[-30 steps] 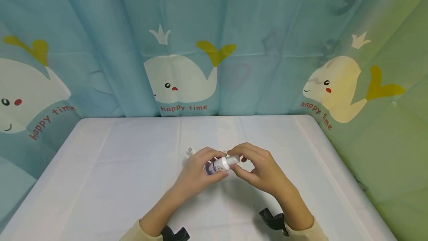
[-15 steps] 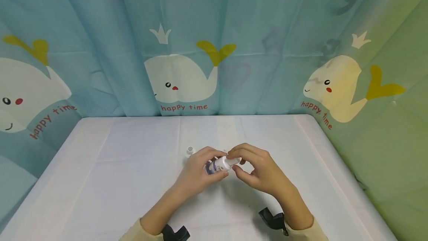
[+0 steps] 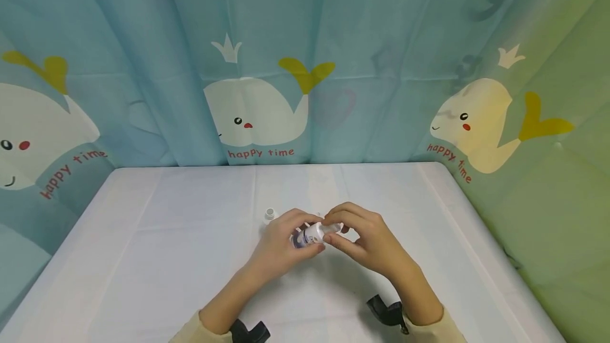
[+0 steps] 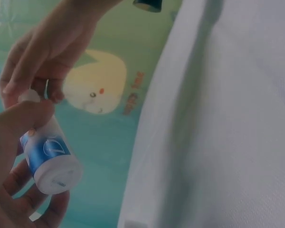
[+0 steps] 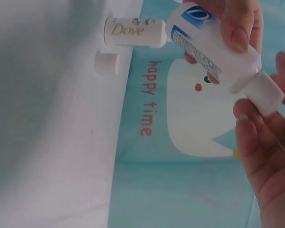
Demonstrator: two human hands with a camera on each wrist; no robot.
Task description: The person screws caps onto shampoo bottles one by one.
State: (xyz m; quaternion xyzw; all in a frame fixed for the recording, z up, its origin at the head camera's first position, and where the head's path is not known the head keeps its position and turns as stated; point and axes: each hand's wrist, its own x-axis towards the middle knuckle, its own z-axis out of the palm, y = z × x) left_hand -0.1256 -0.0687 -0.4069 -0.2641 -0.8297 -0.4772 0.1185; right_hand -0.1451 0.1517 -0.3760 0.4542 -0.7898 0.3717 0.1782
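Note:
My left hand (image 3: 280,245) grips a small white bottle (image 5: 211,45) with a blue label, its fingers and thumb wrapped round the body. The bottle is tilted, cap end toward the right, above the table. At its top, the thumb and fingers of my right hand (image 3: 369,240) pinch the white cap (image 5: 264,93). Seen in the left wrist view, the bottle's base (image 4: 61,176) faces the camera and the left thumb hides part of the cap. Just beyond the left hand stands a second white bottle (image 5: 133,32) marked Dove, with an open neck in the head view.
A loose white cap (image 5: 107,63) sits on the table beside the Dove bottle. The white-covered table (image 3: 167,258) reaches to a blue and green curtain (image 3: 381,25) printed with whales. Black straps (image 3: 385,311) hang at both wrists.
The right thumb came off the cap half a second ago and now presses against it again. The left hand and the bottle have stayed in nearly the same place.

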